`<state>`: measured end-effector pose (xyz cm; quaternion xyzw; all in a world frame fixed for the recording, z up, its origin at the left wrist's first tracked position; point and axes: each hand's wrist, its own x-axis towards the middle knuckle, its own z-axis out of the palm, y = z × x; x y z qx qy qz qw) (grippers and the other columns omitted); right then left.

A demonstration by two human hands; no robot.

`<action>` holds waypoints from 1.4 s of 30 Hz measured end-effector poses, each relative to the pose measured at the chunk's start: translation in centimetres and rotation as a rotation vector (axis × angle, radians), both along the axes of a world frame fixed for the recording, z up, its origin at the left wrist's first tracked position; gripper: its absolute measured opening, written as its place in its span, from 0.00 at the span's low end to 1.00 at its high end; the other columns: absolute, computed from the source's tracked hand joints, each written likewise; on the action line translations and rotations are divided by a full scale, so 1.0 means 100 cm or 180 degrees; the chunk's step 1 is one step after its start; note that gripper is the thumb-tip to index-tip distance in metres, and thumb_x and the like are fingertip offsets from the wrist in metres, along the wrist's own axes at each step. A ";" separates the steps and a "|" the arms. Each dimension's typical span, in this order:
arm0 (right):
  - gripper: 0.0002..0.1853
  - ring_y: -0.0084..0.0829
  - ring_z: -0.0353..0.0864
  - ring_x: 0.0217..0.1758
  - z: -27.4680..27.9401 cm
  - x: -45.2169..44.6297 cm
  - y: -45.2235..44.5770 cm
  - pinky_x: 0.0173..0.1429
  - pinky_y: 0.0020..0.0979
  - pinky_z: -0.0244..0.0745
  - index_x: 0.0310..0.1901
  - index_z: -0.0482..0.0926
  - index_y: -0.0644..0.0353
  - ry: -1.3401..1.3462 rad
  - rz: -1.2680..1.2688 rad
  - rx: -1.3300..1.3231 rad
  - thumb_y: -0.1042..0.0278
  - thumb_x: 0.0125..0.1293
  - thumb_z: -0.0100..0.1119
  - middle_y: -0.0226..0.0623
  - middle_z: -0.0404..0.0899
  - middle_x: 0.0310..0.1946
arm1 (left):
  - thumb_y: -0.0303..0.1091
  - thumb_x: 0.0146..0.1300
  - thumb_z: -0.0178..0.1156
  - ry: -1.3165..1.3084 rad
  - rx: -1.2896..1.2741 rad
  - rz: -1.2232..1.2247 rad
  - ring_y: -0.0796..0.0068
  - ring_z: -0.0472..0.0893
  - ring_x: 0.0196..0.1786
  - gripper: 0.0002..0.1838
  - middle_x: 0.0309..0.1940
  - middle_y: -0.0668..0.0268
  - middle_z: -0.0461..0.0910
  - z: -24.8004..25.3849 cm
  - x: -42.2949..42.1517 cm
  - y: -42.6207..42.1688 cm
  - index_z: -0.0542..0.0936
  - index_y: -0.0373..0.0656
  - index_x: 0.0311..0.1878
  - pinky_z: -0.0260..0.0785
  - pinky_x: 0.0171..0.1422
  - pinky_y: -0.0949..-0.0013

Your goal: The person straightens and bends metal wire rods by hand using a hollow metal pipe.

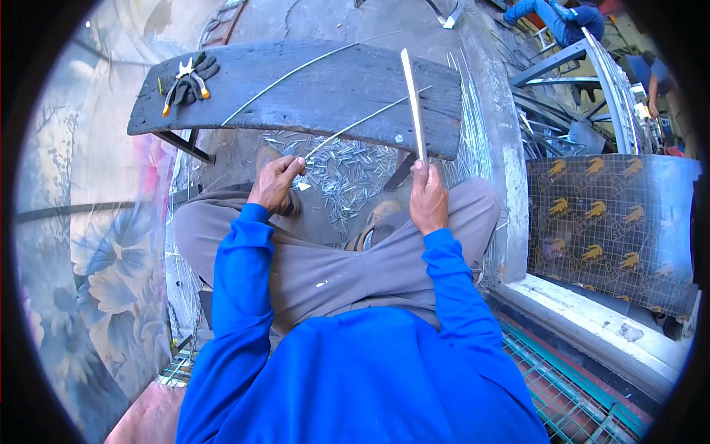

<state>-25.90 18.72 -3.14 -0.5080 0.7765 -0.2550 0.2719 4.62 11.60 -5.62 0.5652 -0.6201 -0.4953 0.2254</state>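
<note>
Fingers pinched, my left hand (pixel 276 182) holds one end of a thin metal rod (pixel 362 124), which slants up to the right over the bench. My right hand (pixel 429 197) grips the lower end of a flat, pale strip (pixel 412 100) that points away from me. The rod's far end passes near the strip; I cannot tell whether they touch. Both hands are above my lap, before a dark wooden bench (pixel 296 81). Another thin rod (pixel 285 77) lies across the bench. At its left end, pliers with orange-tipped handles (pixel 186 74) rest on a dark glove (pixel 207 66).
Many short metal offcuts (pixel 344 174) litter the floor under the bench. Long thin rods (pixel 473 122) lie to its right. Farther right are a metal frame (pixel 610 89), a patterned dark sheet (pixel 592 222) and two other people. A floral sheet (pixel 111 259) covers the left side.
</note>
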 end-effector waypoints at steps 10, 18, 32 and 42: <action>0.25 0.69 0.76 0.41 0.013 0.011 0.013 0.44 0.61 0.66 0.41 0.71 0.61 -0.0203 -0.0209 -0.0665 0.43 0.77 0.38 0.65 0.79 0.33 | 0.51 0.73 0.54 -0.0059 0.0138 0.0075 0.76 0.70 0.32 0.24 0.25 0.64 0.74 0.001 0.001 0.001 0.80 0.36 0.33 0.64 0.40 0.68; 0.26 0.69 0.76 0.42 0.002 0.003 0.002 0.46 0.62 0.67 0.43 0.71 0.63 0.0006 -0.0247 -0.0147 0.44 0.78 0.36 0.66 0.79 0.34 | 0.51 0.73 0.53 -0.0155 0.0142 0.0079 0.78 0.70 0.33 0.25 0.25 0.66 0.74 0.007 0.001 0.001 0.80 0.37 0.33 0.64 0.40 0.68; 0.30 0.62 0.79 0.47 -0.020 -0.021 0.011 0.52 0.53 0.71 0.43 0.77 0.63 -0.0191 0.0039 0.0200 0.40 0.76 0.39 0.58 0.82 0.38 | 0.48 0.71 0.58 0.0514 0.0036 0.0257 0.78 0.76 0.26 0.20 0.21 0.64 0.76 -0.022 -0.047 -0.010 0.78 0.36 0.36 0.67 0.32 0.68; 0.17 0.57 0.82 0.36 0.060 0.015 0.012 0.38 0.50 0.72 0.44 0.72 0.59 -0.0418 0.0091 -0.1089 0.51 0.77 0.46 0.52 0.81 0.30 | 0.47 0.70 0.58 0.0271 -0.0073 0.0378 0.73 0.80 0.27 0.20 0.22 0.62 0.81 -0.011 -0.094 -0.022 0.79 0.36 0.37 0.72 0.36 0.65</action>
